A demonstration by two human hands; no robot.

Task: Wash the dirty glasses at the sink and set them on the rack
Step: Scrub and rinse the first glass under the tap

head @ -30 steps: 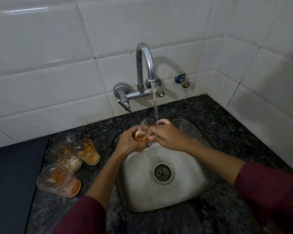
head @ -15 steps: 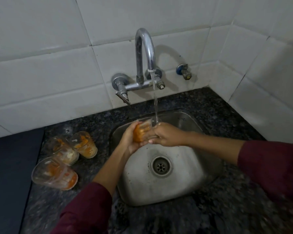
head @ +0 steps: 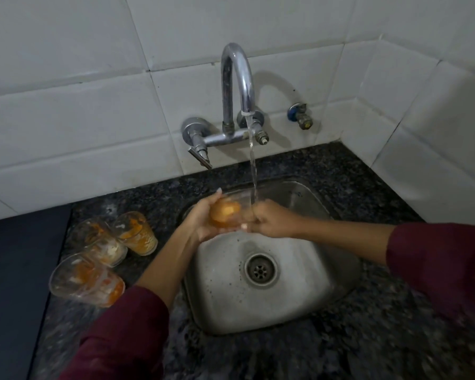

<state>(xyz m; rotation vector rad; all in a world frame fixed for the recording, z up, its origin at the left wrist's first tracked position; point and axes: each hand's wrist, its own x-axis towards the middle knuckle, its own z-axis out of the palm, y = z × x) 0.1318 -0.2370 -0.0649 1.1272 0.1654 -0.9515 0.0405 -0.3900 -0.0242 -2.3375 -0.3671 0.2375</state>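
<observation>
Over the steel sink [head: 294, 305], my left hand [head: 203, 220] grips a glass [head: 226, 213] smeared with orange residue, tilted on its side with its mouth toward the right. My right hand [head: 272, 219] holds the glass at its rim, fingers at or inside the mouth. Water runs from the chrome tap [head: 237, 86] onto the rim and my right fingers. Three dirty glasses wait on the counter to the left: one upright [head: 136, 233], one lying behind it [head: 102, 244], one lying nearest me [head: 85, 281]. No rack is in view.
Dark speckled granite counter [head: 368, 187] surrounds the sink. A dark flat surface [head: 14, 270] lies at the far left. White tiled walls meet in a corner at the right, with a small valve [head: 299, 115] beside the tap. The drain [head: 260, 270] sits in the basin's middle.
The glass has turned from nearly upright to lying sideways in my left hand, and my right hand has shifted onto its rim under the stream. The view has dipped slightly.
</observation>
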